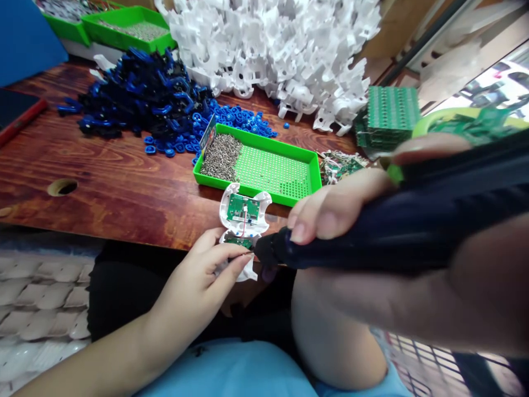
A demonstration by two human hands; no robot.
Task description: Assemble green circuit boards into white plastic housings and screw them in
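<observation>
My right hand (330, 212) is wrapped round a dark electric screwdriver (372, 237), held nearly level from the right. Its black tip end reaches the fingertips of my left hand (210, 264). Thumb and forefinger there are pinched together at the tool's tip; whether a screw sits between them is too small to tell. Under those fingers lies a white plastic housing half (247, 270) with a small green board. Joined to it by thin red and white wires, a second white housing half (224, 212) carries a green circuit board (237, 208) at the table's front edge.
Just behind stands a green perforated tray (273, 165) with small screws (221, 157) at its left. Beyond are piles of blue-black parts (140, 94), blue buttons (243, 118) and white housings (268, 44). Stacked green boards (392, 110) stand right. The wooden table (107, 182) has a round hole.
</observation>
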